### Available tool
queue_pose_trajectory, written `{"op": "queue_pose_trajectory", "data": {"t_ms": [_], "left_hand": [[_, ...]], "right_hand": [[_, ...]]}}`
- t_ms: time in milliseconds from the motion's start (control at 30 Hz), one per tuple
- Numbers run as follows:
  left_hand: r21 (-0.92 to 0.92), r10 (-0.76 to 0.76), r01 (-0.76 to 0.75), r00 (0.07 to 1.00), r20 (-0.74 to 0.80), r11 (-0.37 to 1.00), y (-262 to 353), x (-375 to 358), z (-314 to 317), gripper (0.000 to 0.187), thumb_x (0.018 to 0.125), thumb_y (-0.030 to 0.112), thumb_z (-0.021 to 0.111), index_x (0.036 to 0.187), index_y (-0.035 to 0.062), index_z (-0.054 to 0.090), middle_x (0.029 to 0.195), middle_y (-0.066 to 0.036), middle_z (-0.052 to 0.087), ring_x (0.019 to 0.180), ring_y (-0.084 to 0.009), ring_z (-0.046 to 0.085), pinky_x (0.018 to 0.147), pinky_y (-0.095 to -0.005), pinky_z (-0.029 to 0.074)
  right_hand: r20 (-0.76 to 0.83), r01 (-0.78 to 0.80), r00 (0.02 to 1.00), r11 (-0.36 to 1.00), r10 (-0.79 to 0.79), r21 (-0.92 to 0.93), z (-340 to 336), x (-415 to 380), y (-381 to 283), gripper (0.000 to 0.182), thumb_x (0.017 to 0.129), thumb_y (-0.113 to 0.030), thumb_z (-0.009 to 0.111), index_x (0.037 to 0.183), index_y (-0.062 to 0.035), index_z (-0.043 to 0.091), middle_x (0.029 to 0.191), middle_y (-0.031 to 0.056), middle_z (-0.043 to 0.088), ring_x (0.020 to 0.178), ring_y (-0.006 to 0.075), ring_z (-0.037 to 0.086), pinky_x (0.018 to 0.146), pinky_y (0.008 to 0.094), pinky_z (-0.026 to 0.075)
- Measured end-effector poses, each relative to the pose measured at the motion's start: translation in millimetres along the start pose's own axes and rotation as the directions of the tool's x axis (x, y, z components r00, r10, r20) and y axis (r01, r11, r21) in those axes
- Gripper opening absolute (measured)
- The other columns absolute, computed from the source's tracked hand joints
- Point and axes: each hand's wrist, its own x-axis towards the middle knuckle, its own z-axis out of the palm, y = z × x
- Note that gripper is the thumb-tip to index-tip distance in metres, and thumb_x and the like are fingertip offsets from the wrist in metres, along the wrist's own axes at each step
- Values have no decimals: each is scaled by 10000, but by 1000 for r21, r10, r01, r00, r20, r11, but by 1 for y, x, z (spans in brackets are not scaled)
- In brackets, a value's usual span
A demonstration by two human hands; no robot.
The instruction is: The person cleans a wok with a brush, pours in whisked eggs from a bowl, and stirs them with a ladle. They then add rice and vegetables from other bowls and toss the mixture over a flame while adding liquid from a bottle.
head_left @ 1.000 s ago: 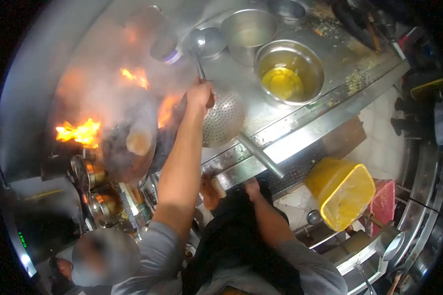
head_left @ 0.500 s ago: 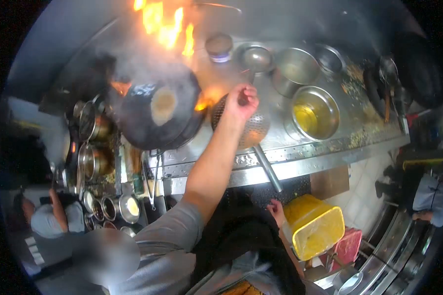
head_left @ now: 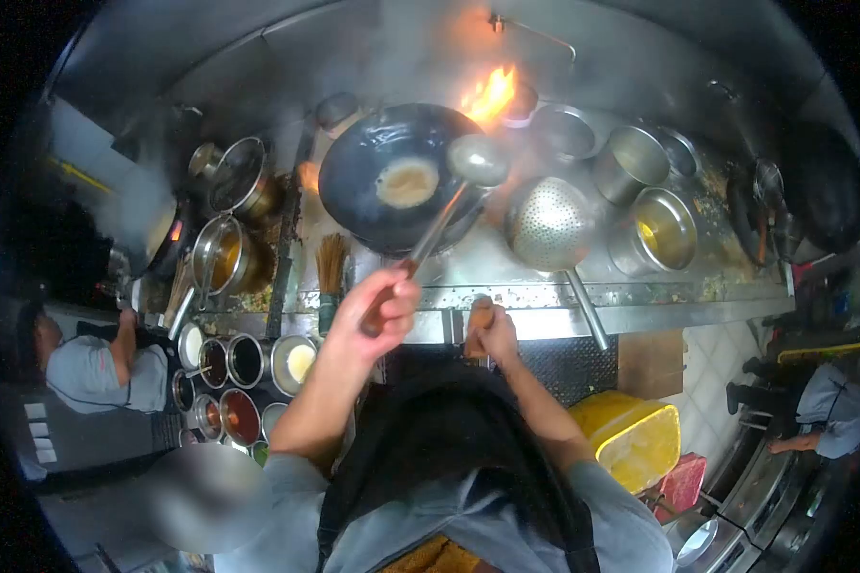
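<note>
My left hand is closed around the wooden grip of a long metal ladle. The ladle's bowl hangs at the right rim of a black wok, with a pale brown patch of food or liquid at the wok's bottom. At the counter's front edge, my right hand is closed on a brown thing whose kind I cannot make out. To the right of the ladle lies a perforated strainer, its handle sticking out over the front edge. Flames rise behind the wok.
Steel pots stand at the right; one pot holds yellow liquid. A bamboo brush stands left of my hand, above several sauce containers. A yellow bin is low right. Co-workers are at both sides.
My left hand has drawn back from above the strainer and now holds the ladle. My right hand has risen from beside the bin to the counter edge. The flames are smaller; the view has shifted.
</note>
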Motion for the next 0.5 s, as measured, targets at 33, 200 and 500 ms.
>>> {"op": "queue_pose_trajectory", "data": {"t_ms": [33,200,500], "left_hand": [[47,-7,8,1000,-18,999,5,-20,-11,116,904,125,579,1001,155,523,726,14,516,493,-73,462,367,-225,352],[224,101,-46,965,-242,973,25,-97,-59,188,902,126,578,1071,170,510,723,8,511,489,-81,457,362,-230,349],[872,767,260,615,182,-415,90,-26,-166,615,856,117,550,1442,62,370,733,-191,631,552,-292,621,517,-403,496]], "right_hand": [[0,-3,1000,1000,3,-2,10,1,6,527,724,-129,754,1197,-43,539,1057,218,636,1040,373,609,875,422,498],[66,82,993,967,-100,240,1,-11,12,503,754,-121,723,1213,-43,533,1057,154,646,1017,318,628,880,391,505],[415,-416,909,-201,-49,887,-125,-101,45,518,812,-343,661,1210,-32,549,1059,145,636,915,290,632,877,465,525]]}}
